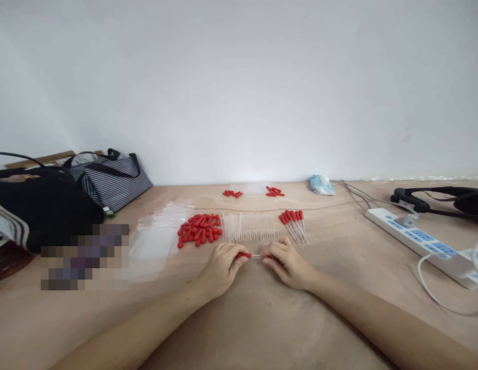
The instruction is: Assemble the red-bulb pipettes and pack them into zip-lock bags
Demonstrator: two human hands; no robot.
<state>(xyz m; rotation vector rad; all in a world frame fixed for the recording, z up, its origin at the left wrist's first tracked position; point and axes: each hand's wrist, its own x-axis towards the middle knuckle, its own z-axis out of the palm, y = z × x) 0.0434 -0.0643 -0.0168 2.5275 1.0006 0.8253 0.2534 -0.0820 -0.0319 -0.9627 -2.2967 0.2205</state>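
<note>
Brown worktop (246,318) against white wall (262,92) bears transparent plastic bags (156,246) at left; centre front, left hand (223,264), fingers closed on red bulbous cap (245,255), faces right hand (288,263), fingers pinching slender clear tube (256,256).

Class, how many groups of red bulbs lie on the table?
4: a large pile left of the nearer clear tubes, a fan of capped tubes to their right, and two small clusters near the wall. Some bulbs may be hidden.

A striped bag (113,181) stands beside a black bag (54,205) at left, a small blue-and-white bundle (322,185) lies near the wall (262,87), and a white power strip (421,237) holds a plug (408,221) at right.
</note>
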